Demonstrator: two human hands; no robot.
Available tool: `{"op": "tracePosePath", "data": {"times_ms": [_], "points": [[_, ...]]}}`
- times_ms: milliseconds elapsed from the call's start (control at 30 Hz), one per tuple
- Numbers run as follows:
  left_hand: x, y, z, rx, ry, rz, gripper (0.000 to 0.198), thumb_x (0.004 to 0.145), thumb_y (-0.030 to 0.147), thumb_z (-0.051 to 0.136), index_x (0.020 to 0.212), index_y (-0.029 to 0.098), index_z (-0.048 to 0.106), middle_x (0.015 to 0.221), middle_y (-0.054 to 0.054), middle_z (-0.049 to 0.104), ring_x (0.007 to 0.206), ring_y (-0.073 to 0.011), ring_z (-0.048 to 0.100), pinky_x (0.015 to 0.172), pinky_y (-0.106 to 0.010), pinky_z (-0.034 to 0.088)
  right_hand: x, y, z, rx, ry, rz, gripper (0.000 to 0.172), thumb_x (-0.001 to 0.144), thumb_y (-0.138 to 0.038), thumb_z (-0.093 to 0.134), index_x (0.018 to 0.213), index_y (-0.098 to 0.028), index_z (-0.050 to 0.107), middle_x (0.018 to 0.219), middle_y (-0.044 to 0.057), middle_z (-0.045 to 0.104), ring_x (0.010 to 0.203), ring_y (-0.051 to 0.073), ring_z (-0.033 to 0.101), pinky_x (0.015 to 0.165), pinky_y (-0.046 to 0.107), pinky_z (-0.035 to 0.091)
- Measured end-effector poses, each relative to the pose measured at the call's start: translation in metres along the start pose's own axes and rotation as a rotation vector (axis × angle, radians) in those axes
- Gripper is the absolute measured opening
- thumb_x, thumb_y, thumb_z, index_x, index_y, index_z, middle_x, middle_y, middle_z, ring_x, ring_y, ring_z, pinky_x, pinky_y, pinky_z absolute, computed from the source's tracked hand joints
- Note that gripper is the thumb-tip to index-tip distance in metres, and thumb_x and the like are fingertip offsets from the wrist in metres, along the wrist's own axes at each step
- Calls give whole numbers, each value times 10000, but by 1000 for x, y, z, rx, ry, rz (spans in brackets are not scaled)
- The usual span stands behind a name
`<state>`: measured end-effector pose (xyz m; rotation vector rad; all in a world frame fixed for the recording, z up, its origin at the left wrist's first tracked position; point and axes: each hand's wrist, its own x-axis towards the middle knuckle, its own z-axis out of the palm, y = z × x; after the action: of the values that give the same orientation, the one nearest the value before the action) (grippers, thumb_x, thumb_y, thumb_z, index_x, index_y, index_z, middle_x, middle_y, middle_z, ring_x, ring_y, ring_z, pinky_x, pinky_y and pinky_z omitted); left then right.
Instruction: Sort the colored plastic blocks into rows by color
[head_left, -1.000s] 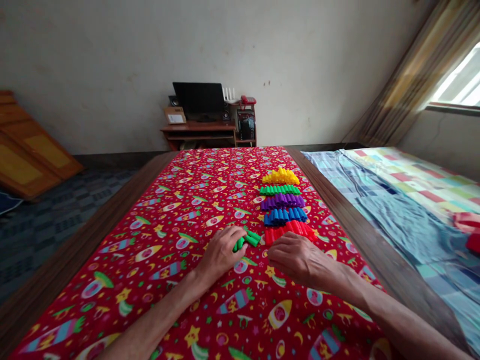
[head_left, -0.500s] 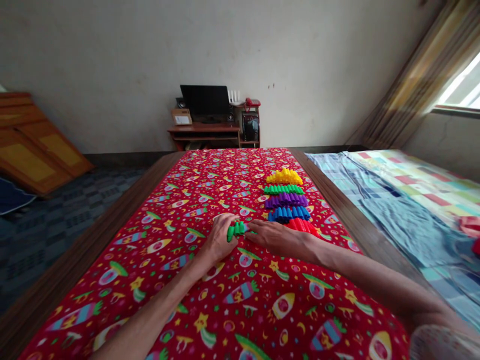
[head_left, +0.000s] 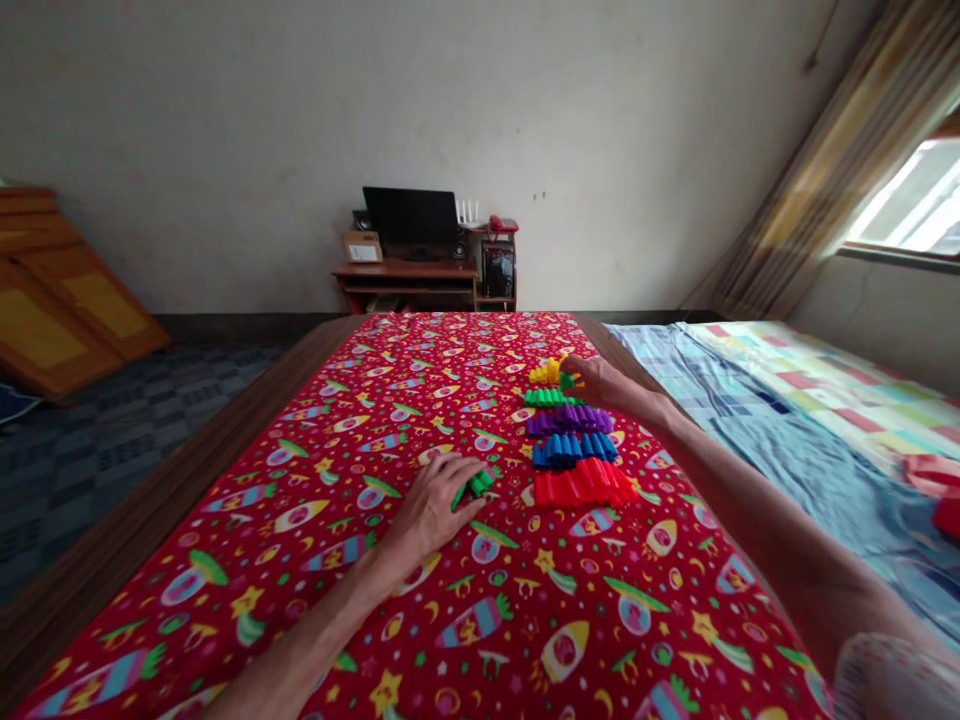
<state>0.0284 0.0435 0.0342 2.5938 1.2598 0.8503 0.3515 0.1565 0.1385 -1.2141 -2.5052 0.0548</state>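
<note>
Head cam, single view — no 2nd view to overlap. Worn at head height, faces fwd and down along the red-cloth table (head_left: 225,520). Near range: forearms enter at bottom edge, left hand (head_left: 431,505) lower centre, right hand (head_left: 600,383) centre-right by the rows of coloured pieces (head_left: 571,445). Far range — desk with monitor (head_left: 409,250) at upper centre against the back wall; bed (head_left: 825,420) at right, window upper right.

Arms: bare from wrist to elbow — no watch, no rings in view
Sleeve: pale patterned fabric (head_left: 885,675) — bottom right corner
</note>
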Motion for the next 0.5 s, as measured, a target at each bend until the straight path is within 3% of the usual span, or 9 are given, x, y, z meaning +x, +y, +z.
{"op": "tracePosePath", "data": {"times_ms": [167, 333, 500], "points": [[0, 1, 1, -23, 16, -18, 288, 875, 264, 568, 1155, 226, 623, 1162, -84, 665, 1117, -250, 579, 984, -437, 466, 2, 47, 6, -58, -50, 37, 208, 756, -112, 627, 962, -140, 616, 876, 83, 705, 771, 169, 639, 667, 242, 458], [-1, -1, 4, -22, 31, -17, 349, 838, 183, 516, 1169, 227, 618, 1159, -83, 664, 1109, -243, 589, 978, -428, 491, 8, 51, 20, -11, -178, -37, 216, 777, -138, 630, 993, -143, 623, 930, 79, 704, 822, 163, 637, 714, 240, 468], [-3, -3, 6, -15, 26, -37, 361, 867, 213, 488, 1212, 226, 597, 1193, -85, 660, 1126, -247, 591, 985, -439, 489, 12, 49, 18, 18, -212, -31, 225, 764, -146, 679, 985, -135, 635, 938, 92, 706, 831, 183, 646, 733, 271, 483]]}}
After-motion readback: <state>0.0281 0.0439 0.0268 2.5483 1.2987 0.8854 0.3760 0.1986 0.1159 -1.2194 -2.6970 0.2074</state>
